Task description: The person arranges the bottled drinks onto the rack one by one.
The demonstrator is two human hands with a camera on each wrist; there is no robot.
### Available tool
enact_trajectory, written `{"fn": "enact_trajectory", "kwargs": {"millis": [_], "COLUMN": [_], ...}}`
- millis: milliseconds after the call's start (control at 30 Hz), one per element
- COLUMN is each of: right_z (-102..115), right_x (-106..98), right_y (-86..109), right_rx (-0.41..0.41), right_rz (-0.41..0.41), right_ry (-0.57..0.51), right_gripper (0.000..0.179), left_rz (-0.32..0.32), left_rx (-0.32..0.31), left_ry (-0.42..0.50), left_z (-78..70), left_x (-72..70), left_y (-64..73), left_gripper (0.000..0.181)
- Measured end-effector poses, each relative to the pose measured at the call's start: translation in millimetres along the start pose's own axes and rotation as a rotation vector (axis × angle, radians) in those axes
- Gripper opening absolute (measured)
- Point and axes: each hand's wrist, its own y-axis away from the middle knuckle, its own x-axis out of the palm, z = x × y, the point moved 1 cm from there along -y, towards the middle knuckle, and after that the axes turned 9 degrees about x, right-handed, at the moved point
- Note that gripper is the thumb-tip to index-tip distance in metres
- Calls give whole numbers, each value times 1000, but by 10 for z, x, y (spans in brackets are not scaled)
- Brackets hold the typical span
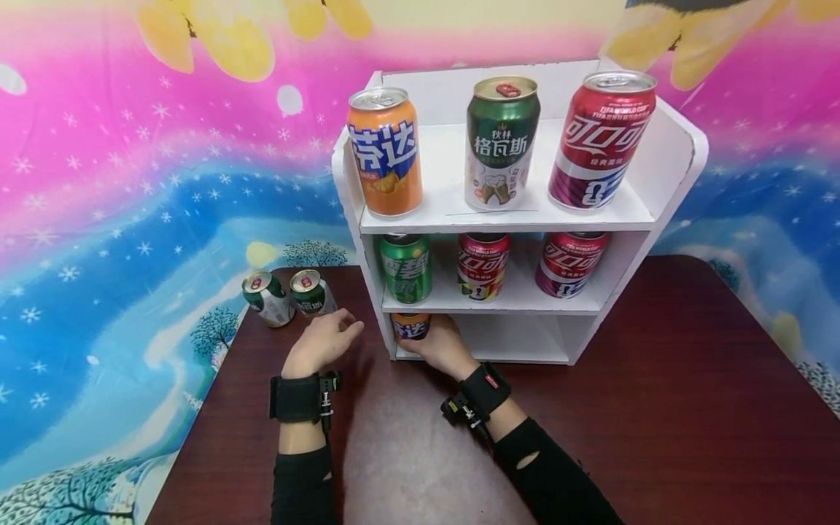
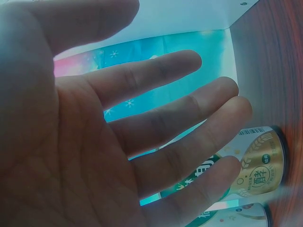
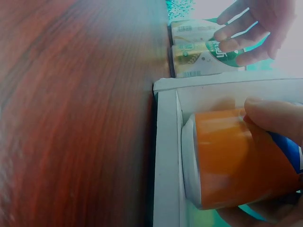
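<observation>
My right hand (image 1: 448,348) holds an orange soda can (image 1: 411,327) at the left end of the bottom compartment of a white shelf (image 1: 482,348). In the right wrist view, thumb and fingers curl around the can (image 3: 232,163), whose base sits at the shelf floor. Left of the shelf, my left hand (image 1: 320,344) hovers with fingers extended and nothing held. Two green-and-white drink cans (image 1: 269,300) stand on the table just beyond it. The left wrist view shows the open palm (image 2: 94,127), with a can (image 2: 265,163) partly behind the fingers.
On the top shelf stand an orange can (image 1: 387,157), a green-and-white can (image 1: 502,149) and a red cola can (image 1: 602,142). A green can (image 1: 407,270) and two red cola cans (image 1: 483,268) occupy the middle shelf. The dark wooden table (image 1: 695,379) extends right; a patterned cloth (image 1: 164,182) hangs behind.
</observation>
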Motion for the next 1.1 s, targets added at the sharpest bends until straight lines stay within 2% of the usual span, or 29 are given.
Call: {"fn": "enact_trajectory", "kwargs": {"millis": [300, 600, 900, 1100], "right_z": [13, 5, 5, -27], "right_x": [38, 52, 24, -53], "right_y": [12, 19, 30, 9], "right_rx": [-3, -18, 15, -16], "right_rz": [-33, -46, 7, 21], "right_ry": [-11, 21, 0, 29], "right_gripper": [73, 71, 70, 79], "left_rz": [5, 5, 12, 12], "left_rx": [0, 2, 6, 3], "left_ry": [-3, -8, -15, -17], "left_z": [-1, -2, -13, -34], "left_x": [-2, 5, 25, 47], "left_y": [9, 27, 16, -39], "left_gripper": [42, 41, 40, 41]}}
